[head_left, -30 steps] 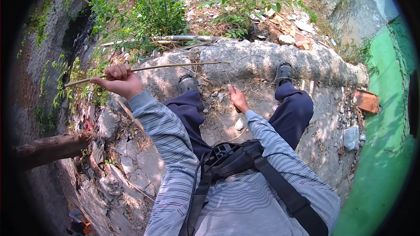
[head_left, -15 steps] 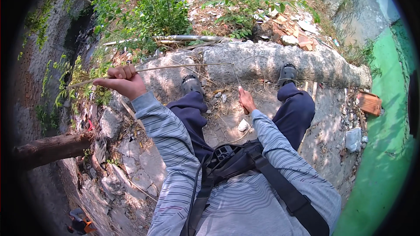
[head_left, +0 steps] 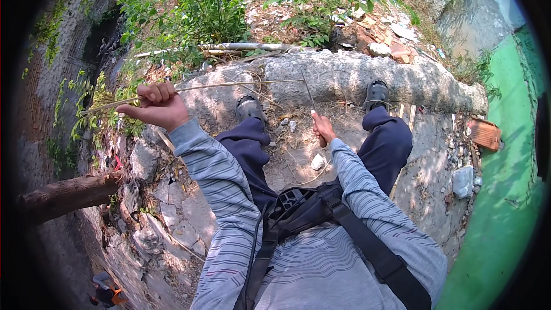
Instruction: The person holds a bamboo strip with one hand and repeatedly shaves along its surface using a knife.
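Two hands are busy with one long thin stick (head_left: pixel 229 86). At far left a log (head_left: pixel 69 195) juts over broken rubble. The left hand (head_left: pixel 156 105) is clenched around the stick, holding it level above the concrete ledge (head_left: pixel 344 77). Further right, the right hand (head_left: pixel 322 129) grips a slim blade (head_left: pixel 307 92), its tip meeting the stick's far end. This looks like trimming or splitting; the next stroke needs the stick steady and the blade kept off the knees.

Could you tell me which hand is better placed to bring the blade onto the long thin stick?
Probably the right hand: it grips the thin blade, whose tip lies close to the stick. The left hand is fisted around the stick, holding it level.
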Action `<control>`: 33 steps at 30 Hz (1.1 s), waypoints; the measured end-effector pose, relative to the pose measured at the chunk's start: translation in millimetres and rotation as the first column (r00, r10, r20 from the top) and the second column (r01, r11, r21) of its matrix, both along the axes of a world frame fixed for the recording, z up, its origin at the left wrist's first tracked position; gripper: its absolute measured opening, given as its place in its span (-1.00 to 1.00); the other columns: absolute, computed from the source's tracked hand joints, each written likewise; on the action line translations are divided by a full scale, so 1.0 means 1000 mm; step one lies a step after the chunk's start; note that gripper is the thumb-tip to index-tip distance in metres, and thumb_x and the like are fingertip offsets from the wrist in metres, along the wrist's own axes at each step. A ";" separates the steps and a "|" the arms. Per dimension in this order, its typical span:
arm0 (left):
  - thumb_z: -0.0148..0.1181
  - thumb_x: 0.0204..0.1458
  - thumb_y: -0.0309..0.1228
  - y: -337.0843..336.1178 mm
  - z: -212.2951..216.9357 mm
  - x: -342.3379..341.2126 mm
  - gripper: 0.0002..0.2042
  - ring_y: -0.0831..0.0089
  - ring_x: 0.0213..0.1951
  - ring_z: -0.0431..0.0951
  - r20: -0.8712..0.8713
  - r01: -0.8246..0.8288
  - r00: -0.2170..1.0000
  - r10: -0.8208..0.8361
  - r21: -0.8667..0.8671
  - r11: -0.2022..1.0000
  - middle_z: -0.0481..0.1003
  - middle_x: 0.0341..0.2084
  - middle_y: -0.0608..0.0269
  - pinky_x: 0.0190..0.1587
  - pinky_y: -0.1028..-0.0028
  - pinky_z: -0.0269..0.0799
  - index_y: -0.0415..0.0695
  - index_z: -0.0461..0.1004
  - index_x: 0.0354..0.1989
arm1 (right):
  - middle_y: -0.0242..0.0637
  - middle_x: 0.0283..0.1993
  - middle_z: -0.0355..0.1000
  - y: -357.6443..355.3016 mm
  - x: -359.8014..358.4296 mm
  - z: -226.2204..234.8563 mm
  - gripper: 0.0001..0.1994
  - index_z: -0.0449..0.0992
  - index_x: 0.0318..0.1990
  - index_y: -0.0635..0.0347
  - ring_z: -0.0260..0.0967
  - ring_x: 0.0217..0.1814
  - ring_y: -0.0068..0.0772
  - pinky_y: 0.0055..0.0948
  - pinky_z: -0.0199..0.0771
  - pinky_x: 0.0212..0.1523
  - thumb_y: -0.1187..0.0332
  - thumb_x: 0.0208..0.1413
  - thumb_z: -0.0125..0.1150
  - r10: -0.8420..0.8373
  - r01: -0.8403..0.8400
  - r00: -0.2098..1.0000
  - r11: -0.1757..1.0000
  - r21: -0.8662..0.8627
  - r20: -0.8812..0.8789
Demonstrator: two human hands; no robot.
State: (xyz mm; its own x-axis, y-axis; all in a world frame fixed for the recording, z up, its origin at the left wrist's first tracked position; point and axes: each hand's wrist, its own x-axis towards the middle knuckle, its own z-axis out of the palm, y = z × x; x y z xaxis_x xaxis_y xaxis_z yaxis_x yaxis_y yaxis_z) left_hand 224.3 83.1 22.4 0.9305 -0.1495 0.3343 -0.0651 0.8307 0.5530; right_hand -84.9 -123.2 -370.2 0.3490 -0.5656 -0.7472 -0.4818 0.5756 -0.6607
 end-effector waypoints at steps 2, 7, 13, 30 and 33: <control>-0.20 0.18 0.43 0.002 -0.002 0.003 -0.28 0.59 -0.71 -0.14 0.013 0.006 1.000 -0.007 0.050 0.999 -0.06 -0.80 0.47 -0.60 0.46 -0.27 -0.04 0.14 -0.66 | -0.32 -0.66 0.34 -0.003 -0.006 -0.013 -0.57 0.42 -0.43 0.20 0.28 -0.75 -0.43 -0.31 0.32 -0.70 -0.02 0.19 0.25 0.146 -0.145 0.989 0.981 -0.130 -0.004; -0.18 0.23 0.37 0.018 -0.006 0.014 -0.32 0.55 -0.67 -0.01 -0.178 -0.115 0.970 0.163 0.250 0.961 0.05 -0.75 0.42 -0.55 0.44 -0.12 -0.02 0.14 -0.62 | -0.23 -0.57 0.48 0.007 -0.013 -0.022 -0.66 0.54 -0.30 0.25 0.43 -0.61 -0.36 -0.26 0.45 -0.46 0.10 0.11 0.34 0.208 -0.227 0.973 0.940 -0.255 -0.098; -0.27 0.28 0.33 0.049 -0.038 0.045 -0.35 0.54 -0.71 -0.09 -0.307 -0.105 0.928 0.212 0.329 0.938 -0.06 -0.78 0.49 -0.57 0.43 -0.14 0.12 -0.07 -0.70 | -0.22 -0.54 0.48 0.000 -0.022 -0.026 -0.67 0.53 -0.35 0.23 0.45 -0.59 -0.31 -0.22 0.46 -0.44 0.09 0.14 0.29 0.169 -0.204 0.978 0.882 -0.424 -0.119; -0.36 0.35 0.25 0.068 -0.074 0.084 -0.36 0.56 -0.72 -0.25 -0.184 0.063 0.983 -0.024 0.206 0.977 -0.19 -0.79 0.48 -0.60 0.41 -0.29 0.09 -0.08 -0.71 | -0.47 -0.68 0.17 0.003 0.001 0.010 -0.40 0.33 -0.42 0.12 0.10 -0.76 -0.59 -0.50 0.12 -0.74 -0.29 0.29 -0.03 -0.038 0.039 0.973 0.999 0.003 0.228; -0.34 0.36 0.23 0.073 -0.071 0.085 -0.37 0.56 -0.71 -0.23 -0.132 0.139 0.984 -0.117 0.179 0.974 -0.16 -0.78 0.48 -0.58 0.42 -0.25 0.07 -0.04 -0.69 | -0.44 -0.67 0.18 0.010 -0.004 0.005 -0.42 0.34 -0.38 0.13 0.11 -0.77 -0.56 -0.48 0.16 -0.75 -0.28 0.29 -0.01 -0.051 0.028 0.978 0.993 0.113 0.204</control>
State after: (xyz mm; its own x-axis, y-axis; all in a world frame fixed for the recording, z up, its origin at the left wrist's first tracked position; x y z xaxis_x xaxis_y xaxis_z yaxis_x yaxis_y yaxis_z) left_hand 308.9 155.8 -49.1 0.9311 -0.3193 0.1764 0.1111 0.7088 0.6966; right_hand -89.1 -113.5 -365.4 0.4808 -0.5011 -0.7195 -0.3172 0.6656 -0.6755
